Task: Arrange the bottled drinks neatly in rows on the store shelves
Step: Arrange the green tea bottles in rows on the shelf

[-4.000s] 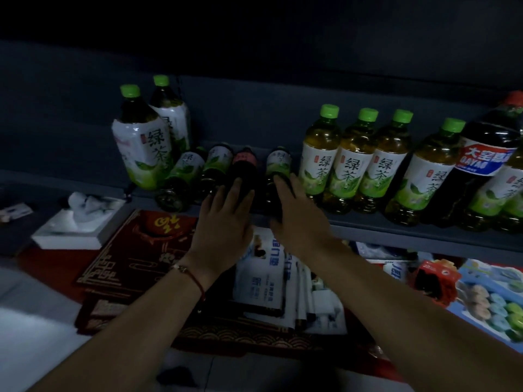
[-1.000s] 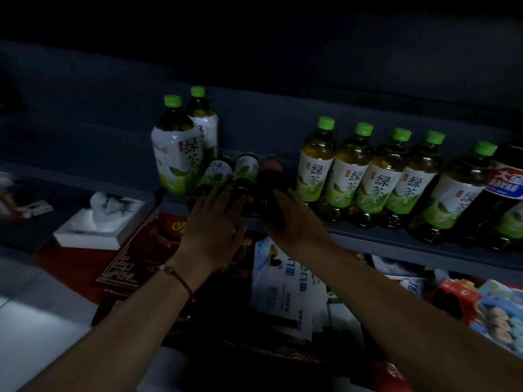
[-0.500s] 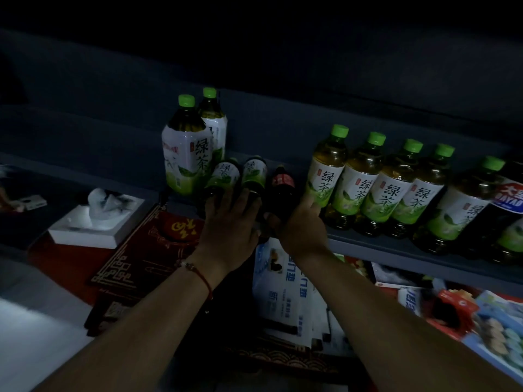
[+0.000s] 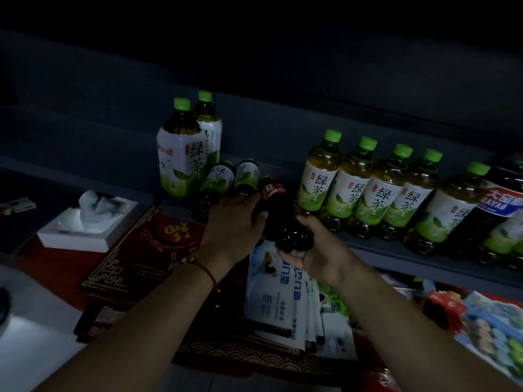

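Note:
A dark cola bottle [image 4: 278,210] with a red label lies tilted at the front edge of the grey shelf [image 4: 396,250]. My right hand [image 4: 308,247] cups and grips its base. My left hand [image 4: 235,224] holds its upper side near the label. Left of it two small green tea bottles [image 4: 226,179] lie on their sides, partly hidden behind my left hand. Two large green tea bottles [image 4: 181,154] stand upright behind them. A row of several upright green tea bottles [image 4: 365,188] stands to the right.
A large dark soda bottle with a blue label [image 4: 498,210] stands at the far right. A white tissue box [image 4: 87,224] and a red patterned box [image 4: 141,250] lie lower left. Stacked printed packs [image 4: 283,301] and a colourful package [image 4: 495,326] sit below the shelf.
Both hands have taken hold of the cola bottle and drawn it toward the shelf's front edge; its base now rests in my right palm.

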`<state>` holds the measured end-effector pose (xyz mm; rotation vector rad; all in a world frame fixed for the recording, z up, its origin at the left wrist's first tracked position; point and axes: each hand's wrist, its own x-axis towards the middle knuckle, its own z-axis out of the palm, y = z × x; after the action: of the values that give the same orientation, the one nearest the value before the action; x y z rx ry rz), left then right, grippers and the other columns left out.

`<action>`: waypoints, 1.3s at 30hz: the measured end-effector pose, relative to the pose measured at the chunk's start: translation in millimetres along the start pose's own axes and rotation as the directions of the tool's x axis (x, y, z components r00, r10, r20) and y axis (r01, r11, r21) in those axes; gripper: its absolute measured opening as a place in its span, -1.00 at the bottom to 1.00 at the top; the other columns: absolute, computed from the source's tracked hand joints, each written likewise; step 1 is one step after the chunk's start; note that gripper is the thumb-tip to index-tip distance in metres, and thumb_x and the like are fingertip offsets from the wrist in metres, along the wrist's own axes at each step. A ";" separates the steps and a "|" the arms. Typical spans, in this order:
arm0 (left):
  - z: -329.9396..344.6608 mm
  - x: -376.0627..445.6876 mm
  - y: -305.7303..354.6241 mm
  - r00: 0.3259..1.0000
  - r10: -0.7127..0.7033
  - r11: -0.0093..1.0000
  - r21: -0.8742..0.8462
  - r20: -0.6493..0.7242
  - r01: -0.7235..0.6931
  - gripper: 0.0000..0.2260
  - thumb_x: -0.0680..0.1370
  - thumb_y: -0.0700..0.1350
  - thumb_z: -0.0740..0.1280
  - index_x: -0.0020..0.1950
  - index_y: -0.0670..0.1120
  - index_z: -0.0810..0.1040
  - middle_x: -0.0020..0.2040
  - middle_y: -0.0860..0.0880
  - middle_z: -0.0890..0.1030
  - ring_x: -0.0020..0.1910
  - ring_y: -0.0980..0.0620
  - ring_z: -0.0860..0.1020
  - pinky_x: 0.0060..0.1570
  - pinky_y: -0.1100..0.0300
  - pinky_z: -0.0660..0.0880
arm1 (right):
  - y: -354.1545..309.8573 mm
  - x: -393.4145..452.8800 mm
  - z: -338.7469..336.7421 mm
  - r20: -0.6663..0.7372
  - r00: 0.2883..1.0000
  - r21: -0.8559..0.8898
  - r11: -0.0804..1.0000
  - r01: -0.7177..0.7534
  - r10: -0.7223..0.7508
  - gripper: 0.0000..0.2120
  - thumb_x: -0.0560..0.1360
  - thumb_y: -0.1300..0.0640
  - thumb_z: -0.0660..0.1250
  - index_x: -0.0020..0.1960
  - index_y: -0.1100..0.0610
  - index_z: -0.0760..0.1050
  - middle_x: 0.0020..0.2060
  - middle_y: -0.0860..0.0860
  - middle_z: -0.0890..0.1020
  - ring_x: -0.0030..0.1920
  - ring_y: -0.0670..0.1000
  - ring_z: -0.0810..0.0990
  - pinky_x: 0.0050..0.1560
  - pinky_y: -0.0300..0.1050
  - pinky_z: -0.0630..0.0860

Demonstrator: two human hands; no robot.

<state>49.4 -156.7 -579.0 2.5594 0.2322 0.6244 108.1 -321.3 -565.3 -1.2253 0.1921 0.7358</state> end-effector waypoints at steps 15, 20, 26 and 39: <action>-12.3 24.3 28.0 0.979 -0.075 0.554 -0.808 0.192 0.201 -0.73 0.50 -0.09 0.48 0.18 0.02 0.60 -0.03 0.07 0.71 -0.04 0.15 0.67 -0.07 0.27 0.58 | -5.8 -4.8 -1.2 0.255 0.888 -0.357 0.816 0.455 -0.383 -0.73 0.57 0.24 0.31 0.17 -0.07 0.59 0.06 -0.05 0.71 0.10 -0.05 0.66 0.05 -0.21 0.54; -4.1 34.2 24.6 0.997 -0.037 0.664 -0.744 0.074 0.080 -0.72 0.48 -0.21 0.49 0.09 0.07 0.55 -0.24 0.28 0.65 -0.18 0.32 0.62 -0.23 0.47 0.48 | -9.2 17.8 -0.8 0.341 0.742 -0.600 0.474 0.644 -0.577 -0.55 0.57 0.29 0.30 0.42 0.00 0.42 0.20 -0.11 0.58 0.19 -0.16 0.55 0.13 -0.35 0.47; 25.1 45.3 21.8 0.991 -0.124 0.828 -0.555 -0.039 0.082 -0.55 0.41 -0.10 0.55 0.25 -0.01 0.51 0.03 0.10 0.64 -0.02 0.21 0.60 0.01 0.30 0.52 | 8.6 54.4 10.8 0.200 0.653 -0.734 0.330 0.593 -0.730 -0.45 0.55 0.14 0.26 0.53 0.06 0.28 0.41 0.07 0.38 0.41 0.00 0.32 0.47 -0.13 0.26; 52.9 65.3 15.7 0.986 -0.121 0.958 -0.273 -0.117 0.085 -0.40 0.51 0.05 0.40 0.51 -0.03 0.30 0.35 -0.10 0.50 0.30 -0.06 0.48 0.26 -0.04 0.47 | 25.1 43.7 12.7 0.238 0.706 -0.684 0.401 0.609 -0.667 -0.27 0.57 0.23 0.30 0.61 0.02 0.01 0.53 -0.08 0.24 0.50 -0.14 0.21 0.51 -0.20 0.18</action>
<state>132.6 -174.8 -586.8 2.2345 0.3032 0.7334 123.0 -288.4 -602.8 -1.9301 -0.5839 0.0215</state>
